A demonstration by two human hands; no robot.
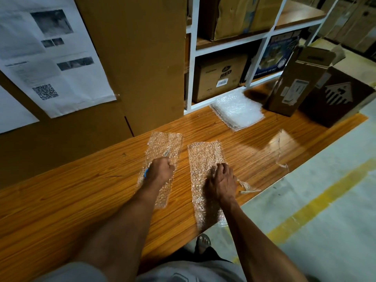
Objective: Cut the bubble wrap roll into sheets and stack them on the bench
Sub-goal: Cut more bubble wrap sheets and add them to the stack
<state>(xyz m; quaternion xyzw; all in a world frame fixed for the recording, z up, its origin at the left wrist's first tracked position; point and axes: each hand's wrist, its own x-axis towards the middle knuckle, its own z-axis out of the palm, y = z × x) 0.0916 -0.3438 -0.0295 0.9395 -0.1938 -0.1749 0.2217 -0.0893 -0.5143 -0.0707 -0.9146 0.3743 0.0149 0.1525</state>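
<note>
Two long strips of clear bubble wrap are laid side by side, slightly apart, on the orange-brown wooden bench (81, 192). The left strip of bubble wrap (164, 145) lies under the left hand (160, 169), which is clenched around a cutter with a blue handle and a thin metal blade (167, 153); the blade is seen projecting beyond the knuckles over the strip, and a bit of blue handle shows at the wrist side of the fist. The right strip of bubble wrap (203, 155) lies under the right hand (221, 184), whose fingers are bent, with the tips pressed down on the sheet; whether the sheet is being pinched cannot be told. The near end of this strip hangs a little over the bench edge.

Just to the right of the right hand, a thin crumpled scrap of clear film (247, 187) is seen on the bench. Well beyond the right hand and to its right, a stack of cut bubble wrap sheets (238, 110) is lying flat on the bench, near a white shelf frame (254, 64) filled with cardboard boxes. Beyond the left hand, a tall brown cardboard panel (142, 58) is stood, with printed paper sheets (50, 58) taped to it.
</note>
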